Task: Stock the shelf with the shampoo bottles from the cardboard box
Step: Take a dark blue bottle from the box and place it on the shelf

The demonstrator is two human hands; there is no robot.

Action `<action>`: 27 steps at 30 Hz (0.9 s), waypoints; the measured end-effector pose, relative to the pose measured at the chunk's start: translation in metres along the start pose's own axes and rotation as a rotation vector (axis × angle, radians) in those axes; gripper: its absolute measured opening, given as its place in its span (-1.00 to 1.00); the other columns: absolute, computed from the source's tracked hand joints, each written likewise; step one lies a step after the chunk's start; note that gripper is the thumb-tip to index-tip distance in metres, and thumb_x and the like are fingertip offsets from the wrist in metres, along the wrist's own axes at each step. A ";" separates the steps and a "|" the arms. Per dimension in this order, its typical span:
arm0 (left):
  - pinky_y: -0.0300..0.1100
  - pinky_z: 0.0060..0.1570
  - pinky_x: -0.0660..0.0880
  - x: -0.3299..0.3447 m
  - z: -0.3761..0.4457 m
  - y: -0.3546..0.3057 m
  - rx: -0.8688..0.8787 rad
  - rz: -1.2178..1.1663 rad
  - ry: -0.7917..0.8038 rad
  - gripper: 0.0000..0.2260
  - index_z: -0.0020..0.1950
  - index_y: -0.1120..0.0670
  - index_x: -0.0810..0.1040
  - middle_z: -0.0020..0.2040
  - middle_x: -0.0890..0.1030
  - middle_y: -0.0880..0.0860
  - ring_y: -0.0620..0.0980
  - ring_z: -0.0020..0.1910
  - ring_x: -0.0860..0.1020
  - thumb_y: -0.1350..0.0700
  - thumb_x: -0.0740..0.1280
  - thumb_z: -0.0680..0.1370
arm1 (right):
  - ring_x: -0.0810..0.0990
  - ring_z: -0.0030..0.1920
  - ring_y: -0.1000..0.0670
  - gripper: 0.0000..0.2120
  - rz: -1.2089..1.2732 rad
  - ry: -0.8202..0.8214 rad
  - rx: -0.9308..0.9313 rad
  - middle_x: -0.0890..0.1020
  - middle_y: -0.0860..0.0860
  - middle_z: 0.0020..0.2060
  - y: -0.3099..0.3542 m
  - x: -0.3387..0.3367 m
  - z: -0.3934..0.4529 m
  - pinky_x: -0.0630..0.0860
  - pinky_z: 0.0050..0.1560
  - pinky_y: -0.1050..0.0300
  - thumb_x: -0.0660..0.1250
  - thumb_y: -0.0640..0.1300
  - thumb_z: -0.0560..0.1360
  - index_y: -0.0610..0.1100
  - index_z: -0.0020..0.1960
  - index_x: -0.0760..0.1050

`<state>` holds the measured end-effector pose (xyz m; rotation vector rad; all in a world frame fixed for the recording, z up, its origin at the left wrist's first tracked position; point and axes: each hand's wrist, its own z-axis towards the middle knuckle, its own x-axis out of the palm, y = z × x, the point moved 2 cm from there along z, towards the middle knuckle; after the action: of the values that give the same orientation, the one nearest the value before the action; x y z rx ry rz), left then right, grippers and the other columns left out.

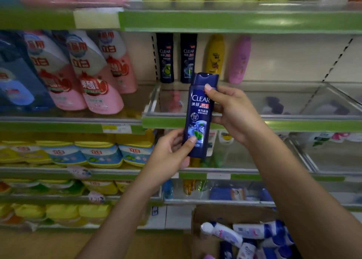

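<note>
Store aisle, green-edged shelving across the whole view. Middle shelf (pixel 293 124), right bay: clear front guard, mostly bare; four bottles stand at its far left against the back wall: two dark CLEAR bottles (pixel 177 58), one yellow bottle (pixel 215 56), one pink bottle (pixel 239 60). Left bay of same level: pink refill pouches (pixel 101 78), blurred. Lower left shelves: yellow and blue packs (pixel 84 154).

Held bottle (pixel 198 117): dark blue CLEAR shampoo, upright with slight tilt, cap up, label toward camera, in front of the middle shelf's front edge, near the two matching bottles but well short of them.

Left hand (pixel 172 155): grip around the bottle's base, thumb pressed on the lower label, fingers curled behind.

Right hand (pixel 233 110): grip on the upper part, thumb tip on the shoulder just under the cap, fingers wrapped behind the body.

Box (pixel 207 215): cardboard, on the floor at near right, below the right forearm. Holds a loose pile of bottles (pixel 250 233), white and blue, lying on their sides.
</note>
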<state>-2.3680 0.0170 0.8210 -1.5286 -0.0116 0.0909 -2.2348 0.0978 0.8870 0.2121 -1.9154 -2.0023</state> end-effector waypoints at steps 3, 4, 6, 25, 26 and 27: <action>-0.16 0.12 0.54 -0.016 0.030 -0.008 0.000 0.035 0.025 -0.67 0.23 0.02 0.46 0.16 0.61 -0.01 -0.10 0.13 0.58 0.01 0.35 0.49 | 0.65 -0.17 0.09 -0.79 0.028 -0.056 -0.041 0.69 0.03 -0.16 0.004 0.007 0.024 0.59 0.03 -0.04 0.28 -0.10 0.59 -0.17 0.16 0.56; -0.16 0.14 0.53 -0.019 0.040 -0.010 0.001 0.041 0.038 -0.71 0.22 0.01 0.46 0.16 0.60 -0.02 -0.10 0.13 0.58 0.04 0.35 0.51 | 0.65 -0.17 0.08 -0.81 0.052 -0.075 -0.056 0.69 0.03 -0.16 0.005 0.006 0.030 0.59 0.04 -0.05 0.28 -0.11 0.59 -0.16 0.14 0.56; -0.21 0.12 0.53 -0.023 0.059 -0.014 0.025 0.061 0.057 -0.75 0.20 0.01 0.45 0.14 0.59 -0.02 -0.10 0.12 0.57 0.09 0.33 0.54 | 0.64 -0.12 0.03 -0.83 0.102 -0.108 -0.082 0.68 -0.01 -0.13 0.005 0.001 0.042 0.56 0.10 -0.10 0.27 -0.13 0.60 -0.16 0.14 0.54; 0.01 0.15 0.51 -0.035 0.182 -0.012 0.056 0.403 0.080 -0.74 0.20 0.14 0.49 0.12 0.61 0.10 0.04 0.08 0.58 0.16 0.36 0.53 | 0.64 -0.04 0.10 -0.82 -0.060 -0.091 -0.263 0.68 0.07 -0.09 -0.011 -0.013 0.140 0.57 -0.03 0.17 0.24 -0.26 0.60 -0.14 0.17 0.51; -0.01 0.15 0.51 -0.035 0.185 -0.012 0.066 0.425 0.073 -0.74 0.20 0.13 0.48 0.13 0.61 0.09 0.03 0.08 0.57 0.15 0.37 0.52 | 0.64 -0.03 0.11 -0.82 -0.051 -0.076 -0.280 0.69 0.10 -0.10 -0.013 -0.014 0.143 0.57 0.00 0.17 0.25 -0.27 0.59 -0.11 0.16 0.51; -0.02 0.15 0.50 -0.035 0.189 -0.011 0.075 0.444 0.064 -0.73 0.21 0.12 0.48 0.14 0.61 0.07 0.02 0.10 0.57 0.14 0.37 0.52 | 0.64 0.01 0.10 -0.82 -0.047 -0.056 -0.298 0.70 0.11 -0.08 -0.015 -0.015 0.146 0.57 0.05 0.15 0.26 -0.26 0.59 -0.09 0.16 0.51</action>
<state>-2.4147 0.2022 0.8421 -1.4363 0.3792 0.3912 -2.2739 0.2398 0.8806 0.1246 -1.6292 -2.3141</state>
